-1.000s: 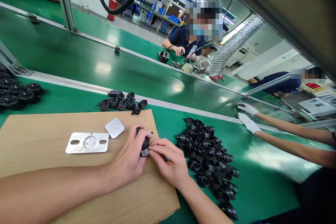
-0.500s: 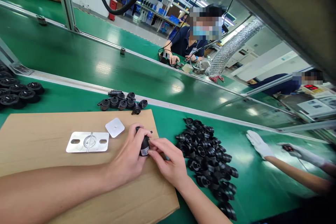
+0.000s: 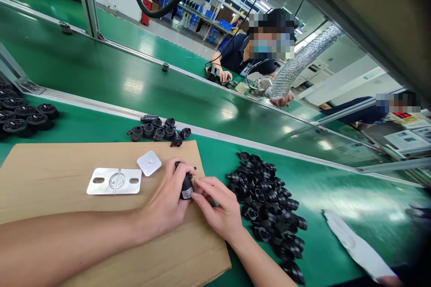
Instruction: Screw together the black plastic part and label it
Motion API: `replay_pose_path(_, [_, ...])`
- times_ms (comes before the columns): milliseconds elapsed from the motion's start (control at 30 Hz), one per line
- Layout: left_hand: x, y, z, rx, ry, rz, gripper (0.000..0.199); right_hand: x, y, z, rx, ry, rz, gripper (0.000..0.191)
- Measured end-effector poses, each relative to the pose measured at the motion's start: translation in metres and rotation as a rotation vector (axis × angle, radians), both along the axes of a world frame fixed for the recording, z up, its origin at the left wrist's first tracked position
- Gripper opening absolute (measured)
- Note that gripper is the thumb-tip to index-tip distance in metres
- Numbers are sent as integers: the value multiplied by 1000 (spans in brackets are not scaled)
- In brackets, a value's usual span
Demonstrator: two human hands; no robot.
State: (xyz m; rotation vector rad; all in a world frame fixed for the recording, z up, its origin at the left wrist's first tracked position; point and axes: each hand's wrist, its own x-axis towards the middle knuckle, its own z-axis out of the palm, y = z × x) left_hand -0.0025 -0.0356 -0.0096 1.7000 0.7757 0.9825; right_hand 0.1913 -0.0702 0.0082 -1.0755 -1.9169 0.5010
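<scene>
My left hand (image 3: 170, 195) is wrapped round a small black plastic fitting (image 3: 186, 181), held tilted above the cardboard sheet (image 3: 60, 157). A white printed label (image 3: 187, 193) sits on the fitting's lower side. From the right, my right hand (image 3: 218, 208) has its thumb and fingertips pinched against the fitting, close to the label's edge. The fingers of both hands cover part of the fitting. Left of my hands lie a silver metal plate (image 3: 129, 181) with two slots and a white rounded-square piece (image 3: 149, 163).
A large pile of black fittings (image 3: 266, 202) lies right of the cardboard. Smaller black fittings (image 3: 158, 129) stand behind it, and round black parts (image 3: 38, 119) at far left. A co-worker's white-gloved hand (image 3: 353, 242) reaches in at right. A metal rail (image 3: 235, 141) crosses behind.
My hands and the fitting keep nearly the same pose. At right, the co-worker's gloved hand has come nearer, and the dark item in the other glove is gone from view.
</scene>
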Motion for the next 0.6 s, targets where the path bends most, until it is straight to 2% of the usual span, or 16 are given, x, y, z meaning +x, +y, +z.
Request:
replay_pose_path(100, [1,0,0,3,3,-1,66,-1,0,0,7,-34,19,43])
replay_pose_path(267, [1,0,1,4,22,-30,66,-3,0,4,-25,-18,-4,29])
replay_pose_path(433, [2,0,2,16,58,-59,56,-7,-2,5,-120,-67,-41,14])
replay_pose_path(600, [1,0,1,28,98,-87,60,-11,-7,3,-210,-159,-96,18])
